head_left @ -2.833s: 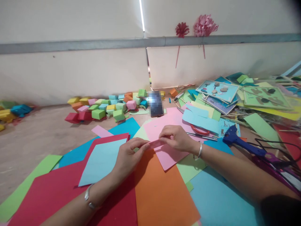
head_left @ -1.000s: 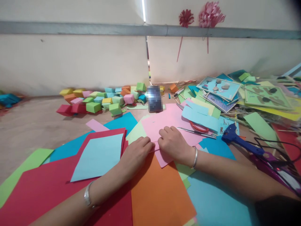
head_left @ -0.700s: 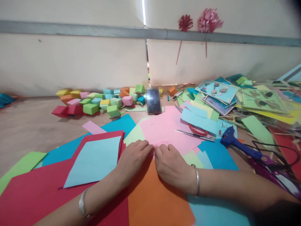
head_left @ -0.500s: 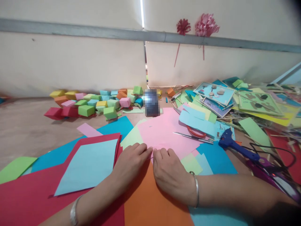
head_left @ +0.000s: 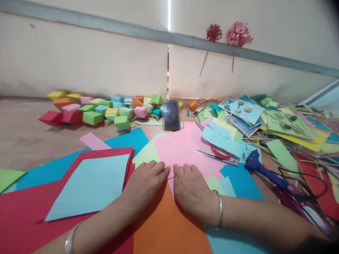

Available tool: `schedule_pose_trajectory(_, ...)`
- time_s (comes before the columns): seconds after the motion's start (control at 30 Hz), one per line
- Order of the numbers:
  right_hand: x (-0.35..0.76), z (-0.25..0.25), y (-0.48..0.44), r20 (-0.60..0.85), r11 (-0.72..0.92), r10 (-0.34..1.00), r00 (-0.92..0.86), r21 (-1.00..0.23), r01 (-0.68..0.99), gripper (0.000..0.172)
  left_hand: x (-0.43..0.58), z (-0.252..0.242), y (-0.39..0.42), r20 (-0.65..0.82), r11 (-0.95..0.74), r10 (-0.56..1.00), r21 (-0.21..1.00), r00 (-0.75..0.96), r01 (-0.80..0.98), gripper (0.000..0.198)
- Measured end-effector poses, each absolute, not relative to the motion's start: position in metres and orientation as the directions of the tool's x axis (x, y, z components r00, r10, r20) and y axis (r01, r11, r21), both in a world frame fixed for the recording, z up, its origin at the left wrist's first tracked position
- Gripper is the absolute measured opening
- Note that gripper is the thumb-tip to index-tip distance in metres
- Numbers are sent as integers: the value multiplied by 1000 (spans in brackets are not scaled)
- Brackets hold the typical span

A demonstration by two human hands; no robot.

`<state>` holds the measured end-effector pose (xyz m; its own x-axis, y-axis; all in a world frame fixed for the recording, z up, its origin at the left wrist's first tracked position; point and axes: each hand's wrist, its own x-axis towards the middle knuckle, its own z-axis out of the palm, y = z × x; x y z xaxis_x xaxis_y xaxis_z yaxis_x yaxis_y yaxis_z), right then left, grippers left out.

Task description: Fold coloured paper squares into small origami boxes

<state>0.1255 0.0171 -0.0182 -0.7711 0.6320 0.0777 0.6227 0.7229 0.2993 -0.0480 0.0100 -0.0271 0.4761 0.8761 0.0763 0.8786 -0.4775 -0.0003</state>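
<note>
1. The pink strip (head_left: 171, 173) looks small, narrow and plain, its ends hidden by fingers.
2. It sits between the hands, over the large pink sheet's (head_left: 177, 146) near edge, beyond the orange sheet (head_left: 169, 225).
3. Left hand (head_left: 147, 183) and right hand (head_left: 192, 192): fingers curled together, clamped on it.

Pink paper strip (head_left: 171, 173), orange sheet (head_left: 171, 229), crimson sheet (head_left: 23, 215), pale-blue sheet (head_left: 91, 185), red-handled scissors (head_left: 220, 152)

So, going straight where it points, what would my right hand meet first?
Your right hand would likely meet the pink strip, then the pink sheet; depth is unclear, and your left hand sits close.
</note>
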Motion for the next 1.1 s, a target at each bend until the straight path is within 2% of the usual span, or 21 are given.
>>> schedule_pose_trajectory(0.13,126,-15,19,35,705,664,-747,302,641,31,-47,-24,11,36,-469,883,14,469,883,29)
schedule_pose_trajectory(0.23,123,-12,15,-43,702,675,-736,343,624,40,-46,-25,13,39,-466,885,22,465,885,29)
schedule_pose_trajectory(0.37,118,-11,13,-123,702,690,-713,354,618,43,-47,-26,13,64,-469,882,31,466,883,28)
schedule_pose_trajectory(0.53,119,-12,19,-222,612,789,-573,367,701,44,-48,-25,12,71,-477,877,16,475,879,34)
schedule_pose_trajectory(0.67,122,-10,23,-179,589,804,-566,362,722,40,-49,-24,12,67,-485,873,12,483,875,36)
schedule_pose_trajectory(0.83,125,-1,25,-163,629,774,-612,306,715,22,-49,-26,13,70,-487,871,1,486,873,36)
schedule_pose_trajectory(0.97,126,5,23,-104,594,795,-598,332,733,18,-49,-27,12,69,-488,871,0,487,873,36)
schedule_pose_trajectory(1.1,125,5,22,-102,687,715,-691,281,670,15,-48,-19,12,-1,-469,883,24,469,883,34)
